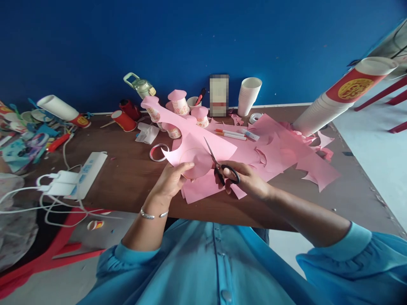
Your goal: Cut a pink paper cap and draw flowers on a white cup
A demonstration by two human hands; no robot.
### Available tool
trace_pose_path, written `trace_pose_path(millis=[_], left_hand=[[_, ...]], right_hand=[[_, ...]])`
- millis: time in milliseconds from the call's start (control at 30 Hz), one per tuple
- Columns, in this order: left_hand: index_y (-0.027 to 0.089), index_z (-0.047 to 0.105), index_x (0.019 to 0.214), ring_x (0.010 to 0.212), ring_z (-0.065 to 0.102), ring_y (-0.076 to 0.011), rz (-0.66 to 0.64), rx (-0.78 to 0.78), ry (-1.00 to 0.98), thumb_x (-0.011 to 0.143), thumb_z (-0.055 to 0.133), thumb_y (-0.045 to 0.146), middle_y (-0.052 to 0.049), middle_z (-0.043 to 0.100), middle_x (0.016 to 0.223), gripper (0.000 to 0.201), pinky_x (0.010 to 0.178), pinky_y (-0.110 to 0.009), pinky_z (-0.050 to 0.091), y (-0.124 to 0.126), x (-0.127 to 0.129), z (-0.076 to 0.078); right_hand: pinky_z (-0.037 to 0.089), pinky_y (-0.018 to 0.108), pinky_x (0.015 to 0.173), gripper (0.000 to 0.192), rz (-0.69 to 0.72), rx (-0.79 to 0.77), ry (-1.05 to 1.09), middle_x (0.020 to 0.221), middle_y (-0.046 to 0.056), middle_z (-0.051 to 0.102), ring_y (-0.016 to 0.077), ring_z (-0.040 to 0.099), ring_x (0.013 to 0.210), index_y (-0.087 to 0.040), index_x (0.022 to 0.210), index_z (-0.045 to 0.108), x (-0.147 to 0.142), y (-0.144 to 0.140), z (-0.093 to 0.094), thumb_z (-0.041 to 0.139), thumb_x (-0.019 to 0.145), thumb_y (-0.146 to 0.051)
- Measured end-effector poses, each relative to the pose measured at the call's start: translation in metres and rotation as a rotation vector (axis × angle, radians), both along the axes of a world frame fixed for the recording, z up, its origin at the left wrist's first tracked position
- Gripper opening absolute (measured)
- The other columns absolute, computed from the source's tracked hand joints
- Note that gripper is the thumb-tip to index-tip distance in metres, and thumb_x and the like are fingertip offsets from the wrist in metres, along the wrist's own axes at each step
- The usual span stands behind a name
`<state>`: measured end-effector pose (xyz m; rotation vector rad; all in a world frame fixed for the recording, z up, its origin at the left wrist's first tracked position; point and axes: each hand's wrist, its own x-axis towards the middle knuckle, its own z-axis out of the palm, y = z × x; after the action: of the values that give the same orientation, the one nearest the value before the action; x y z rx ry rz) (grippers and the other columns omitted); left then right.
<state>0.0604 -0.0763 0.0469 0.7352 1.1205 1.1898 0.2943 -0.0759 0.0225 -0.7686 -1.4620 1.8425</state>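
Note:
My left hand (174, 178) pinches a large sheet of pink paper (219, 142), its thumb on top near a round outline. Curved pieces are cut from the sheet's left edge. My right hand (243, 178) grips black-handled scissors (216, 161), whose blades are spread at the paper, just right of the round shape. Whether the lower blade lies under the sheet I cannot tell. More pink paper (200, 190) lies on the table beneath. Behind the sheet stand several patterned paper cups with pink cone tops (178, 101).
A roll of tape (158, 152) lies left of the paper, markers (232, 134) behind it. Stacked white cups (249, 97) and a phone (219, 95) stand by the wall. A long cup stack (343, 97) leans at right. A power strip (90, 173) with cables occupies the left.

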Motion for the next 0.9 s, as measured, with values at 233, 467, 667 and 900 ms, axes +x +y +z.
trace_pose_path(millis=[233, 467, 667, 900], left_hand=[[0.012, 0.070, 0.067, 0.053, 0.059, -0.0121, -0.071, -0.041, 0.090, 0.062, 0.089, 0.028, 0.000, 0.064, 0.059, 0.025, 0.045, -0.023, 0.049, -0.002, -0.006, 0.005], [0.015, 0.060, 0.055, 0.050, 0.052, -0.0094, -0.076, -0.086, 0.174, 0.057, 0.093, 0.032, 0.004, 0.053, 0.051, 0.037, 0.043, -0.021, 0.045, -0.002, -0.005, 0.008], [0.017, 0.063, 0.056, 0.060, 0.061, -0.0158, -0.152, -0.031, 0.208, 0.058, 0.094, 0.031, 0.003, 0.053, 0.051, 0.034, 0.051, -0.025, 0.053, 0.003, -0.006, 0.012], [0.013, 0.079, 0.098, 0.088, 0.074, -0.0229, -0.235, 0.108, 0.287, 0.072, 0.088, 0.033, -0.006, 0.080, 0.091, 0.033, 0.082, -0.034, 0.064, 0.008, -0.010, 0.012]], right_hand=[[0.055, 0.024, 0.060, 0.055, -0.010, 0.052, 0.024, 0.088, 0.006, 0.069, 0.0171, 0.067, 0.081, -0.016, 0.108, 0.069, -0.003, 0.004, -0.020, 0.069, 0.096, -0.070], [0.053, 0.023, 0.060, 0.055, -0.002, 0.060, -0.001, 0.089, 0.006, 0.068, 0.0156, 0.063, 0.079, -0.015, 0.109, 0.070, 0.003, 0.003, -0.023, 0.069, 0.097, -0.069], [0.051, 0.023, 0.061, 0.057, 0.003, 0.084, -0.003, 0.087, 0.004, 0.067, 0.0136, 0.061, 0.075, -0.015, 0.115, 0.072, 0.012, 0.003, -0.025, 0.071, 0.095, -0.068], [0.051, 0.025, 0.066, 0.057, -0.007, 0.126, 0.049, 0.090, 0.004, 0.067, 0.0133, 0.059, 0.077, -0.016, 0.122, 0.069, 0.017, 0.000, -0.017, 0.074, 0.095, -0.066]])
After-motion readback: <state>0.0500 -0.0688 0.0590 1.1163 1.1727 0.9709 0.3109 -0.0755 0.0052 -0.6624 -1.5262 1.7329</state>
